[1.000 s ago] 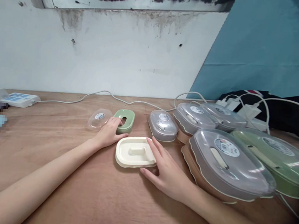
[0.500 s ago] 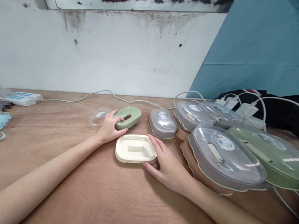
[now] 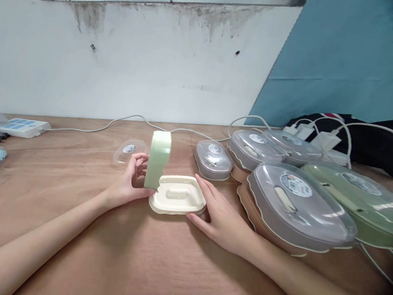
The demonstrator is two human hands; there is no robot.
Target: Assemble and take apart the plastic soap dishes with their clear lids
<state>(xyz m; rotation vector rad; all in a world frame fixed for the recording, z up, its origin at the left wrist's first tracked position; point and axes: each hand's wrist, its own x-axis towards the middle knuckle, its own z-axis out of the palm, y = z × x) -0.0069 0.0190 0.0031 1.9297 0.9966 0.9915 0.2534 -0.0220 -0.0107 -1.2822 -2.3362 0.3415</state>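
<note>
My left hand [image 3: 131, 177] is closed on the light green plastic shell [image 3: 158, 160], thumb at the bottom and fingers behind it. The shell stands on its side, with its slotted top hidden from view. Its lower edge is at the left end of the cream oval tray [image 3: 178, 194], which has a raised ridge in the middle. I cannot tell if the two touch. My right hand [image 3: 219, 217] grips the tray's right end between thumb and fingers, and the tray lies flat on the wooden table [image 3: 157, 269]. Behind my left hand lies a clear lid [image 3: 122, 156] with a round label.
A small grey lidded box [image 3: 213, 160] stands behind the tray. Larger boxes, grey [image 3: 298, 208] and green [image 3: 361, 200], crowd the right side. A power strip [image 3: 24, 127] is at far left, with a white cable [image 3: 115, 125] along the wall. Plugged-in adapters [image 3: 325, 140] sit back right.
My left hand has lifted the green shell, turned it from lying flat to on its side, and brought it nearer, to the tray's left end. My right hand keeps its hold on the tray.
</note>
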